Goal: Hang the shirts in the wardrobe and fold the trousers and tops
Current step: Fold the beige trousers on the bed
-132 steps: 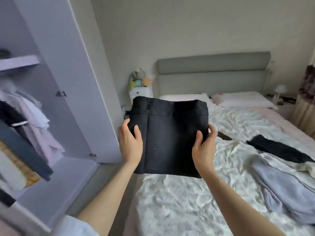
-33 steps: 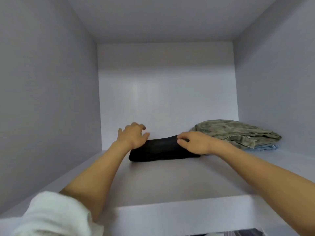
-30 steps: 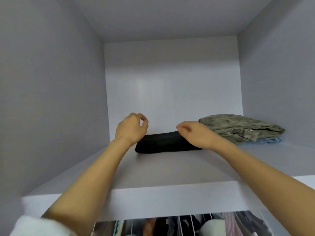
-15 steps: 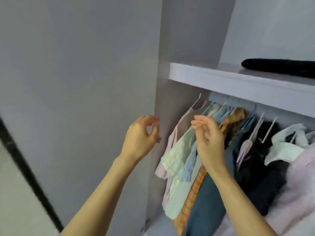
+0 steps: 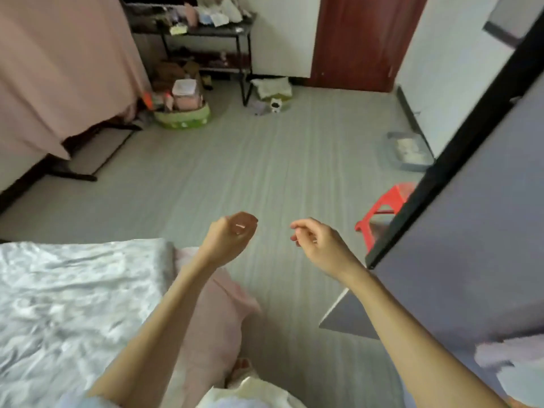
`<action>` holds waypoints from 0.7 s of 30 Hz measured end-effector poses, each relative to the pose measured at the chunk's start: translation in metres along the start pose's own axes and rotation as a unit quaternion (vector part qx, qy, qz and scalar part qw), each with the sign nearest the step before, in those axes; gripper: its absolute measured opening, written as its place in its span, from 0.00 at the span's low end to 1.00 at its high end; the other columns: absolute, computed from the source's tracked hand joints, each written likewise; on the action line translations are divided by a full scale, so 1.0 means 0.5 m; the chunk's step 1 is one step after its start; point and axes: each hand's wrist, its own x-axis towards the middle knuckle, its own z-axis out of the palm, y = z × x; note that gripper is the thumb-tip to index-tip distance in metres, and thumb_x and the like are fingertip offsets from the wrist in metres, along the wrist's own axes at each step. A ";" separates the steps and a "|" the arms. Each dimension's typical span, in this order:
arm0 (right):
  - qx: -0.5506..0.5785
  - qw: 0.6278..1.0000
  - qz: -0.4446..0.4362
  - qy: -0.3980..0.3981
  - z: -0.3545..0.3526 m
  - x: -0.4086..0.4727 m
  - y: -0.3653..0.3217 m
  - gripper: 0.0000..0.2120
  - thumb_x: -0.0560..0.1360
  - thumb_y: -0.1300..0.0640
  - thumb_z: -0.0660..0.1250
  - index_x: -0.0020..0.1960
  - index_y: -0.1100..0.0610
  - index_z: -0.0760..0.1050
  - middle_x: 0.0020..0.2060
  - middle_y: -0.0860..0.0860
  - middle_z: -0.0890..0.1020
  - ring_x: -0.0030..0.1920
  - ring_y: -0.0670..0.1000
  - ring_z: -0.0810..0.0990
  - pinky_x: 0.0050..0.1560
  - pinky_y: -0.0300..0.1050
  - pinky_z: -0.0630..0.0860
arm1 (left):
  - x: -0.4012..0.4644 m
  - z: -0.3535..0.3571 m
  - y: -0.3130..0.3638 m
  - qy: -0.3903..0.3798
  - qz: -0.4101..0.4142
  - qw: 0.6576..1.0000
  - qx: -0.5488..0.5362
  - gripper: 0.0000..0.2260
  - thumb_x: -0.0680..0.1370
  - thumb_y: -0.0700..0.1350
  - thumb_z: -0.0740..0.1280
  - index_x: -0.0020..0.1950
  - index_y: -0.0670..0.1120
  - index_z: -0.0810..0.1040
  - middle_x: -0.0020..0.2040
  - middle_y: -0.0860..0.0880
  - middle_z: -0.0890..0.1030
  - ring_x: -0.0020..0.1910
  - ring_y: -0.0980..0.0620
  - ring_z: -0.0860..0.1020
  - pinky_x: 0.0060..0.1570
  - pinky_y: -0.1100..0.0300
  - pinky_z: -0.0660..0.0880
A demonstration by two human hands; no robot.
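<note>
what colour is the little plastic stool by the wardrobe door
Red stool, seen in the head view.

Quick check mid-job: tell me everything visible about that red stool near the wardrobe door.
The red stool looks like moulded plastic, with a flat top and splayed legs. It stands upright on the grey floor, right of the right hand. The dark-edged wardrobe door hides its right part. No hand touches it.

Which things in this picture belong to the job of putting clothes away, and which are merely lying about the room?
Belonging to the job:
left hand, holding nothing
right hand, holding nothing
wardrobe door, open
bed; no clothes show on this part

Lying about:
red stool
green basket
black shelf rack
grey tray by the wall
</note>
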 end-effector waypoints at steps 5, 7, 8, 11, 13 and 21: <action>-0.037 0.992 -0.030 -0.118 0.194 0.248 -0.106 0.11 0.79 0.58 0.57 0.57 0.58 0.76 0.48 0.53 0.82 0.50 0.52 0.79 0.55 0.45 0.73 | 0.080 -0.180 -0.176 0.105 -0.099 0.989 0.006 0.08 0.78 0.43 0.63 0.54 0.45 0.80 0.52 0.49 0.82 0.51 0.50 0.80 0.40 0.67 0.67; -0.030 0.985 -0.042 -0.162 0.267 0.339 -0.151 0.10 0.79 0.58 0.57 0.55 0.57 0.76 0.47 0.53 0.82 0.48 0.51 0.79 0.53 0.45 0.73 | 0.111 -0.251 -0.237 0.148 -0.131 0.980 0.007 0.08 0.78 0.42 0.63 0.54 0.45 0.80 0.51 0.49 0.82 0.50 0.51 0.79 0.39 0.69 0.65; -0.025 0.982 -0.050 -0.181 0.296 0.383 -0.167 0.09 0.79 0.58 0.57 0.54 0.55 0.76 0.45 0.51 0.81 0.47 0.50 0.79 0.51 0.43 0.74 | 0.130 -0.282 -0.262 0.164 -0.141 0.976 0.011 0.08 0.78 0.42 0.62 0.54 0.44 0.80 0.51 0.50 0.82 0.50 0.51 0.79 0.39 0.69 0.64; -0.019 0.974 -0.058 -0.219 0.347 0.499 -0.191 0.08 0.79 0.57 0.56 0.49 0.49 0.73 0.40 0.43 0.79 0.46 0.48 0.78 0.44 0.39 0.73 | 0.196 -0.350 -0.313 0.193 -0.180 0.964 0.023 0.09 0.79 0.43 0.61 0.55 0.45 0.79 0.52 0.52 0.81 0.51 0.53 0.78 0.43 0.67 0.66; -0.024 0.969 -0.062 -0.240 0.367 0.586 -0.197 0.08 0.79 0.56 0.56 0.48 0.47 0.73 0.40 0.42 0.79 0.46 0.48 0.79 0.43 0.38 0.73 | 0.256 -0.381 -0.338 0.213 -0.199 0.956 0.024 0.10 0.79 0.43 0.60 0.56 0.46 0.79 0.55 0.51 0.80 0.51 0.54 0.78 0.44 0.68 0.65; -0.022 0.950 -0.119 -0.289 0.416 0.960 -0.253 0.09 0.79 0.60 0.57 0.47 0.50 0.73 0.39 0.47 0.79 0.44 0.51 0.79 0.49 0.45 0.74 | 0.519 -0.440 -0.392 0.321 -0.251 0.913 0.008 0.10 0.79 0.44 0.61 0.57 0.45 0.77 0.56 0.49 0.79 0.47 0.57 0.74 0.44 0.71 0.64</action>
